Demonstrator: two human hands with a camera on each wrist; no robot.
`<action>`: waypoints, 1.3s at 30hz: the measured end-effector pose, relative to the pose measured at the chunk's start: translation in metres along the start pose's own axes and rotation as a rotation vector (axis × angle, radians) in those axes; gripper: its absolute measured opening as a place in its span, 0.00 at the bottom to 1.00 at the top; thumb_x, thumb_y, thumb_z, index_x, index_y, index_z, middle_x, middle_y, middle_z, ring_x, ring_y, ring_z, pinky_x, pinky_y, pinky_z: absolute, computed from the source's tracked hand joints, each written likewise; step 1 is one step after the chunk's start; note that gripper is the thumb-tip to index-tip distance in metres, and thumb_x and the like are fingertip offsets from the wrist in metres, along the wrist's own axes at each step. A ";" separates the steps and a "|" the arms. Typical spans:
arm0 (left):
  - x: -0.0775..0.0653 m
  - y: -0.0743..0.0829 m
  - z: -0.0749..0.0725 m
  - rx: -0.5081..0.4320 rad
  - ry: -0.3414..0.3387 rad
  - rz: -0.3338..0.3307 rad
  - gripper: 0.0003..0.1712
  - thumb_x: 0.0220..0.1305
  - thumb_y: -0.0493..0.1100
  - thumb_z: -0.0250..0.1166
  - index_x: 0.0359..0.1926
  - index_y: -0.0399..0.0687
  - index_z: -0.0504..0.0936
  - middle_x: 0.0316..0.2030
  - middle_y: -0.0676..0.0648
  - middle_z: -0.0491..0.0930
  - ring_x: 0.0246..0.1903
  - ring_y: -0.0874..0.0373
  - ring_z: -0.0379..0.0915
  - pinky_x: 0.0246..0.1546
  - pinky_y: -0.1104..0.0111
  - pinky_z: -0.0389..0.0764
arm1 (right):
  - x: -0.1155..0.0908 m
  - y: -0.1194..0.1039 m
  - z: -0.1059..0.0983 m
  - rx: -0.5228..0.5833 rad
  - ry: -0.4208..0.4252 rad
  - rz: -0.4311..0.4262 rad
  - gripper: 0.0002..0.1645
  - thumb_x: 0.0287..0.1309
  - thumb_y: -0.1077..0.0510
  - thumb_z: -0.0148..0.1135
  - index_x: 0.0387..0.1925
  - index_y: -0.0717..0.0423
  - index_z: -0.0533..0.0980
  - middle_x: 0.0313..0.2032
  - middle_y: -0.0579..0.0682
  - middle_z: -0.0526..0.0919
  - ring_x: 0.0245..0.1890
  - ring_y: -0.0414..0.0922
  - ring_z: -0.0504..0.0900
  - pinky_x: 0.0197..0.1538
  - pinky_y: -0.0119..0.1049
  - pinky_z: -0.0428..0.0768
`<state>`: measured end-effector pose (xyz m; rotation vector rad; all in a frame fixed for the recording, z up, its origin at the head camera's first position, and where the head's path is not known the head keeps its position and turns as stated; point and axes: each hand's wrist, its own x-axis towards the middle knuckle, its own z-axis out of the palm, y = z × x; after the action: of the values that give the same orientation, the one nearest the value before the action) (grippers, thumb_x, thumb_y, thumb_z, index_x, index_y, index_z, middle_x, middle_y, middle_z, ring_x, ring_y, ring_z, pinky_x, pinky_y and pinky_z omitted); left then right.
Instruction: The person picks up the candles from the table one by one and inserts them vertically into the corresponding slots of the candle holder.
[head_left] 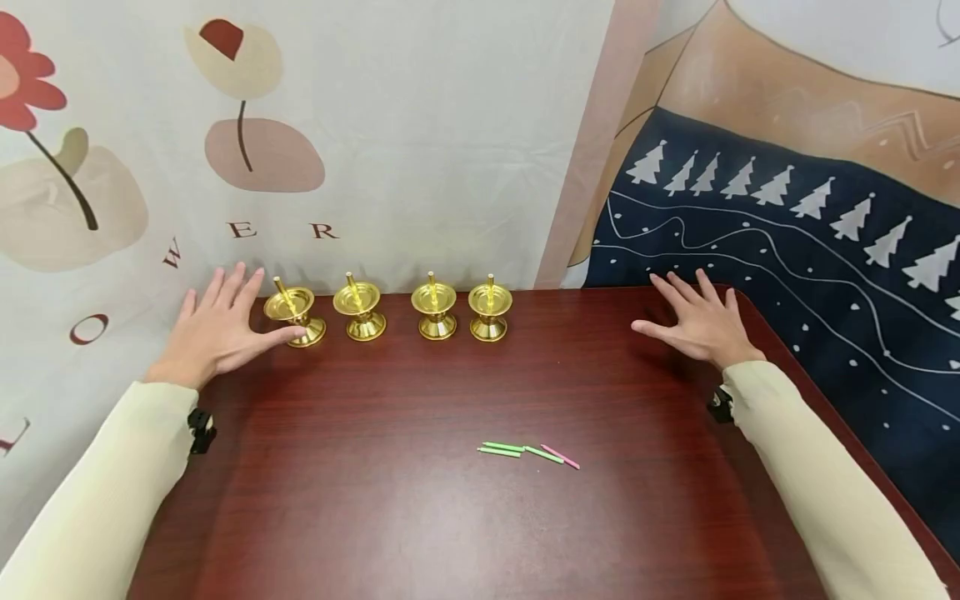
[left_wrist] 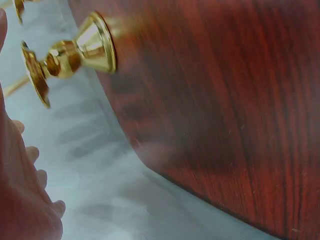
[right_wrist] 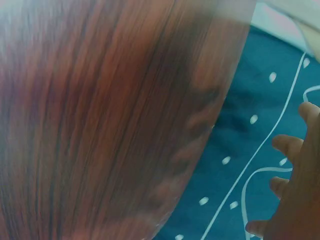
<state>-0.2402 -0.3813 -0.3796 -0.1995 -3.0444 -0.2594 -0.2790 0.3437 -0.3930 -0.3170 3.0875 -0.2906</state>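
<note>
My left hand [head_left: 217,332] is spread over the table's back left corner, holding nothing. Its thumb overlaps the leftmost brass candle holder [head_left: 312,330] in the head view. The left wrist view shows that candle holder [left_wrist: 95,46] upright, with the hand [left_wrist: 22,190] beside it. At the back right, my right hand [head_left: 697,327] hovers with fingers apart and nothing in it; the right wrist view shows its fingertips [right_wrist: 287,145]. Three more holders [head_left: 435,325] stand along the back edge, each with an upright post. Nearer the front lie three thin green sticks [head_left: 501,452] and a pink one [head_left: 560,457].
The dark red wooden table [head_left: 375,500] reaches back to a pale printed cloth [head_left: 450,150]. On the right, a dark blue cloth with white trees [head_left: 750,225] hangs beside the table's edge.
</note>
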 end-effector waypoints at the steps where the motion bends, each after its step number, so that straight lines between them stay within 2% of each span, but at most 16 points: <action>1: -0.003 0.002 0.001 -0.004 0.007 0.006 0.71 0.68 0.82 0.61 0.90 0.41 0.42 0.86 0.28 0.38 0.84 0.25 0.28 0.74 0.23 0.32 | -0.001 -0.003 0.000 -0.010 0.001 -0.010 0.66 0.67 0.15 0.55 0.91 0.44 0.48 0.87 0.64 0.48 0.85 0.71 0.32 0.74 0.81 0.27; 7: -0.023 0.023 0.003 -0.019 0.028 0.032 0.71 0.67 0.81 0.64 0.90 0.46 0.41 0.87 0.30 0.38 0.85 0.29 0.27 0.75 0.24 0.34 | -0.011 -0.024 0.003 -0.038 0.026 -0.077 0.64 0.66 0.16 0.57 0.90 0.43 0.51 0.87 0.60 0.51 0.86 0.68 0.37 0.76 0.82 0.36; 13: -0.039 0.046 0.006 -0.034 0.116 0.032 0.75 0.61 0.81 0.69 0.90 0.43 0.44 0.87 0.31 0.39 0.85 0.28 0.31 0.76 0.25 0.35 | -0.029 -0.044 0.012 -0.026 0.062 -0.160 0.62 0.67 0.19 0.61 0.89 0.44 0.55 0.86 0.59 0.55 0.86 0.68 0.42 0.75 0.82 0.42; 16: -0.046 0.061 0.006 -0.042 0.159 0.056 0.76 0.59 0.80 0.72 0.90 0.43 0.47 0.87 0.32 0.41 0.85 0.29 0.33 0.77 0.26 0.37 | -0.038 -0.055 0.015 -0.010 0.078 -0.199 0.62 0.66 0.20 0.63 0.89 0.43 0.56 0.86 0.58 0.57 0.86 0.68 0.43 0.76 0.82 0.44; 21: -0.057 0.096 0.010 -0.049 0.191 0.137 0.76 0.57 0.81 0.72 0.90 0.48 0.48 0.88 0.36 0.45 0.86 0.33 0.37 0.80 0.31 0.40 | -0.051 -0.074 0.022 0.009 0.095 -0.266 0.61 0.64 0.22 0.66 0.89 0.41 0.57 0.86 0.55 0.59 0.86 0.66 0.45 0.76 0.80 0.46; 24: -0.060 0.120 0.016 -0.065 0.206 0.201 0.74 0.56 0.81 0.73 0.90 0.52 0.49 0.87 0.37 0.50 0.85 0.33 0.42 0.79 0.31 0.48 | -0.057 -0.087 0.027 0.027 0.098 -0.311 0.61 0.63 0.23 0.69 0.88 0.40 0.59 0.85 0.53 0.61 0.86 0.65 0.46 0.77 0.79 0.48; 27: -0.060 0.143 0.022 -0.093 0.217 0.279 0.72 0.56 0.79 0.75 0.90 0.52 0.53 0.85 0.38 0.56 0.82 0.34 0.49 0.75 0.30 0.57 | -0.064 -0.100 0.032 0.070 0.084 -0.348 0.60 0.62 0.24 0.71 0.87 0.40 0.61 0.84 0.52 0.63 0.86 0.64 0.48 0.77 0.79 0.50; 30: -0.057 0.165 0.031 -0.167 0.185 0.338 0.70 0.58 0.76 0.76 0.89 0.49 0.55 0.82 0.38 0.61 0.80 0.35 0.54 0.74 0.31 0.59 | -0.069 -0.111 0.036 0.169 0.034 -0.368 0.58 0.63 0.28 0.74 0.86 0.42 0.62 0.83 0.52 0.65 0.85 0.64 0.51 0.76 0.77 0.53; 32: -0.055 0.177 0.037 -0.237 0.140 0.355 0.67 0.62 0.73 0.76 0.89 0.49 0.54 0.81 0.38 0.64 0.79 0.36 0.58 0.75 0.33 0.61 | -0.072 -0.117 0.038 0.268 -0.021 -0.363 0.57 0.64 0.32 0.75 0.86 0.44 0.63 0.81 0.52 0.67 0.83 0.63 0.55 0.76 0.75 0.58; 35: -0.052 0.193 0.046 -0.359 0.065 0.357 0.63 0.66 0.68 0.76 0.88 0.47 0.54 0.78 0.39 0.70 0.76 0.38 0.64 0.75 0.37 0.65 | -0.075 -0.125 0.039 0.416 -0.108 -0.344 0.53 0.67 0.36 0.76 0.85 0.46 0.64 0.76 0.53 0.74 0.78 0.59 0.65 0.74 0.70 0.67; 39: -0.042 0.209 0.057 -0.490 -0.013 0.344 0.59 0.69 0.62 0.77 0.88 0.47 0.55 0.74 0.42 0.75 0.74 0.42 0.69 0.73 0.42 0.70 | -0.076 -0.131 0.042 0.577 -0.202 -0.358 0.45 0.71 0.43 0.76 0.80 0.54 0.69 0.63 0.53 0.84 0.64 0.54 0.80 0.66 0.59 0.79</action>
<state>-0.1739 -0.1719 -0.4052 -0.7419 -2.8301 -0.9670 -0.1763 0.2254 -0.4097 -0.8020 2.5793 -1.0492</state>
